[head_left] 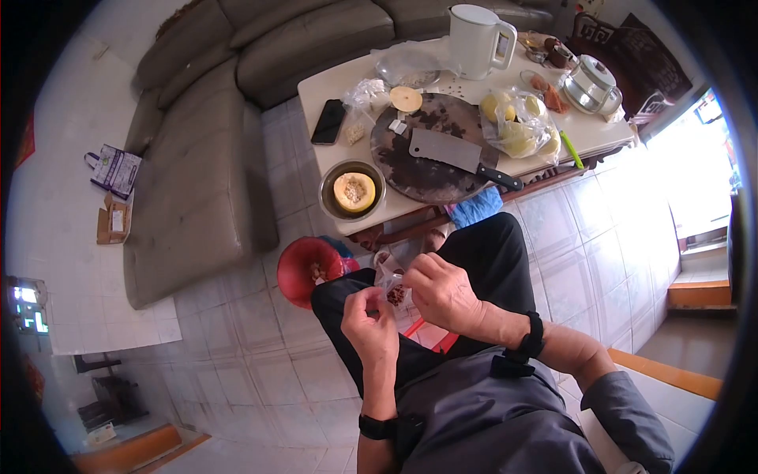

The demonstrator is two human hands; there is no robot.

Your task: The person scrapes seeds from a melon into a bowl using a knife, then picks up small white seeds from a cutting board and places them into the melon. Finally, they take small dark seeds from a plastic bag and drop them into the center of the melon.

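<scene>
Head view shows both hands working over the lap, near the body. Left hand (369,325) and right hand (444,294) pinch with closed fingers the edges of a small clear plastic bag (392,289) that holds something reddish, so its mouth stays between them. Just left stands a red bin (304,267), close for scraps. Farther away, on the table (335,83), a cleaver (454,153) lies flat on the round cutting board (430,170), beside a bowl (352,189) with a halved melon.

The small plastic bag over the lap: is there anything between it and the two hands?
Nothing visible. The left hand and the right hand both pinch the small plastic bag directly with their fingers, above the knees.
</scene>
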